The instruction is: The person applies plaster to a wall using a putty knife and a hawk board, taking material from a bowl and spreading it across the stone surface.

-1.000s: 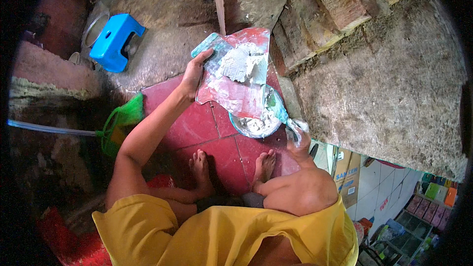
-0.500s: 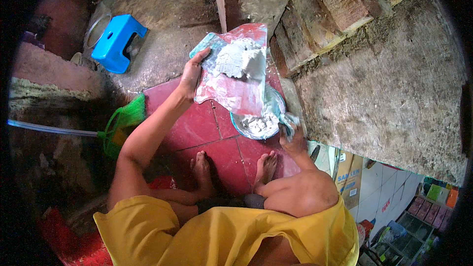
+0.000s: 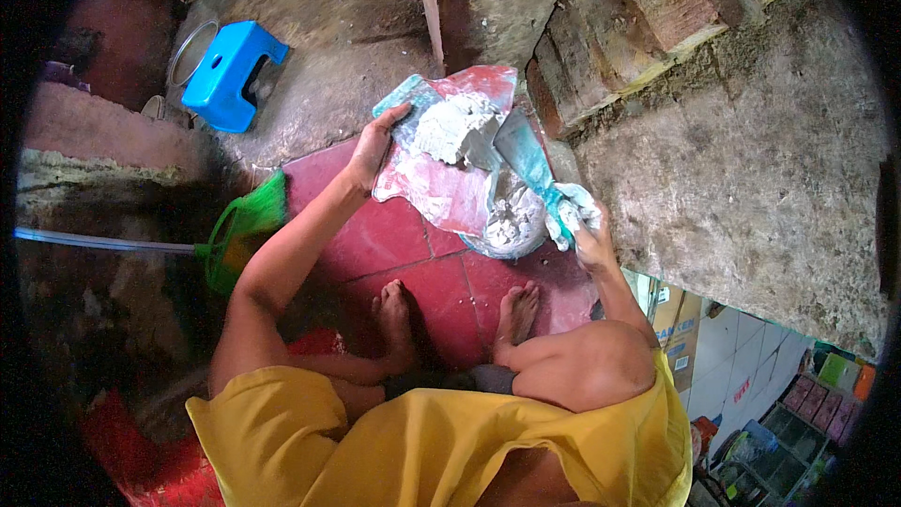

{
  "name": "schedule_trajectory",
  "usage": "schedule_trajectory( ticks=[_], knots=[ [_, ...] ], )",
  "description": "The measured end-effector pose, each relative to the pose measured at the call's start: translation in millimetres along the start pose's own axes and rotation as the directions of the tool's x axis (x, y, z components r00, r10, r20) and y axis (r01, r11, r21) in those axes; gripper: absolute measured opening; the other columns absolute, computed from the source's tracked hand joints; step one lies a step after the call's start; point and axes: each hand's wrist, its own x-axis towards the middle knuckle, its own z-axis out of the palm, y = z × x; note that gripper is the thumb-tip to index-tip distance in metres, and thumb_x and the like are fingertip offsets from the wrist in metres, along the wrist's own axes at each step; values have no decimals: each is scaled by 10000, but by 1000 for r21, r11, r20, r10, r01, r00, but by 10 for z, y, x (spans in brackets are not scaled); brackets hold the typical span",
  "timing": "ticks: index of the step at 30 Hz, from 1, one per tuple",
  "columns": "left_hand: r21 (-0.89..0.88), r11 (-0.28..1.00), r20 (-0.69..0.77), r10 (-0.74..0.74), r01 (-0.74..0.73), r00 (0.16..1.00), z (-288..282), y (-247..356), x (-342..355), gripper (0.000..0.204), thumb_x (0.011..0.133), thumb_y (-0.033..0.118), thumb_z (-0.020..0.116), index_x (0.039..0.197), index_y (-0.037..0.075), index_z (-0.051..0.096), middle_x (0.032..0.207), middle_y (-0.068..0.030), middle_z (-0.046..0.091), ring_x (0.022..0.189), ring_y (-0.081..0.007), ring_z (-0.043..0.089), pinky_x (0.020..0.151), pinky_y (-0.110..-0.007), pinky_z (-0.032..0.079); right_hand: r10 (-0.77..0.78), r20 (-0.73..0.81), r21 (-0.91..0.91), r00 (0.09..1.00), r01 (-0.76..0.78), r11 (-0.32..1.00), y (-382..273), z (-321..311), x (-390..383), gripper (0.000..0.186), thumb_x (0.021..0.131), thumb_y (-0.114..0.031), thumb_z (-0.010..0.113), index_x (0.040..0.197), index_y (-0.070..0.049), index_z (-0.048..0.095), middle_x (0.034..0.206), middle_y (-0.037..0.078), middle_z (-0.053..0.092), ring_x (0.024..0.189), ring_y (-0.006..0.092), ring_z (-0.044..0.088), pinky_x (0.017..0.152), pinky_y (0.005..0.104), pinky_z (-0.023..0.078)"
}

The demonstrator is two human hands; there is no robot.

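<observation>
My left hand (image 3: 374, 148) grips the left edge of a thin, bent board (image 3: 427, 197), stained pink, red and teal. On the board sits a thick mound of white paste (image 3: 452, 127). My right hand (image 3: 591, 233) is closed round the paste-smeared handle of a teal putty knife (image 3: 526, 152). Its wide blade lies at the right side of the board, against the mound. Under the board's right edge, a bowl (image 3: 477, 246) of white paste rests on the floor, partly hidden by the board and knife.
Red tiles (image 3: 366, 235) lie under my bare feet. A blue stool (image 3: 221, 80) stands at far left, above a green broom (image 3: 253, 216). A rough wall (image 3: 723, 160) rises at right, with a cardboard box (image 3: 683, 338) below it. A narrow post (image 3: 429, 0) stands ahead.
My right hand has risen from beside the bowl, bringing the putty knife's blade up to the mound. The board has shifted slightly down in the view, still in my left hand.
</observation>
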Motion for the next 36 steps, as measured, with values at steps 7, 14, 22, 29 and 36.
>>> schedule_trajectory(
  ticks=[7, 14, 22, 29, 36],
  knots=[
    [-25, 1000, 26, -3, 3, 1000, 113, -58, -59, 297, 843, 208, 440, 1020, -24, 490, 926, -151, 590, 808, -234, 604, 757, -346, 496, 21, 63, -63, 998, -17, 998, 219, 20, 101, 296, 770, -48, 533, 1055, 16, 488, 1012, 87, 546, 929, 152, 511, 818, 275, 399],
    [49, 995, 7, 83, -83, 997, -14, 130, -91, 313, 836, 213, 448, 1043, -19, 484, 936, -147, 587, 789, -236, 604, 737, -342, 499, 336, 25, -174, 941, -327, 929, 483, -303, -378, 256, 791, -114, 539, 1031, -32, 497, 679, 11, 534, 540, 60, 477, 445, 191, 387],
    [269, 963, -93, 50, -23, 994, 3, 405, 22, 264, 830, 203, 449, 944, -21, 528, 823, -121, 608, 686, -210, 613, 649, -309, 517, -138, -204, -393, 969, 48, 918, 29, -380, -387, 333, 725, -31, 541, 1056, -35, 502, 763, 58, 581, 605, 134, 539, 538, 233, 436],
    [276, 947, -165, -122, 165, 979, -84, 252, 61, 185, 809, 142, 484, 891, -9, 551, 782, -103, 613, 612, -175, 610, 583, -279, 528, -435, 369, -844, 822, 492, 215, -628, -353, -126, 354, 574, -81, 630, 926, -69, 595, 882, 133, 581, 796, 301, 566, 683, 362, 454],
    [328, 910, -146, -217, 254, 965, -143, 213, 107, 199, 813, 152, 497, 885, -21, 564, 760, -83, 619, 580, -146, 606, 533, -246, 522, -319, 619, -739, 718, 670, 72, -844, -185, 57, 423, 526, -100, 648, 946, -123, 607, 855, 85, 571, 750, 262, 557, 635, 356, 454]
  ],
)
